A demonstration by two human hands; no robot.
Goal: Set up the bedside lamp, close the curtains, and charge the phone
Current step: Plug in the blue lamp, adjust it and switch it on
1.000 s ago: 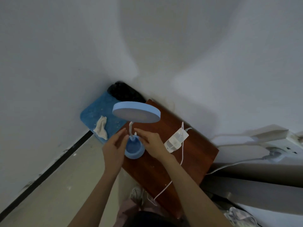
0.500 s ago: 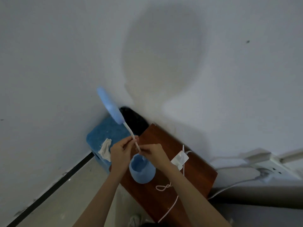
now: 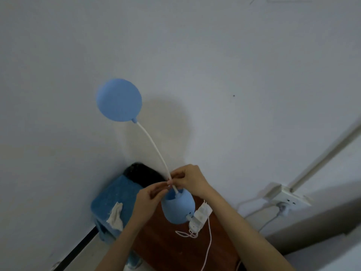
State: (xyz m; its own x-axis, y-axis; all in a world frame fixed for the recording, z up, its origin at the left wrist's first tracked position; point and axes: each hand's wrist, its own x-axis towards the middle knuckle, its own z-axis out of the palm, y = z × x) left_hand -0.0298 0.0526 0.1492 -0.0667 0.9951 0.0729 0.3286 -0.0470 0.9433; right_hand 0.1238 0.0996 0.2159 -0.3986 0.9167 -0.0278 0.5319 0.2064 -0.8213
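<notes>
Both hands [image 3: 192,179] pinching lamp neck [image 3: 156,149]

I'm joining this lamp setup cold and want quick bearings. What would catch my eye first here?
The round blue lamp head stands out against the pale wall, raised on a thin white neck. Below it, the left hand and right hand both pinch the neck's lower end, just above the blue cup-shaped base. The base sits over the reddish wooden table, beside a white adapter and its cable.
</notes>
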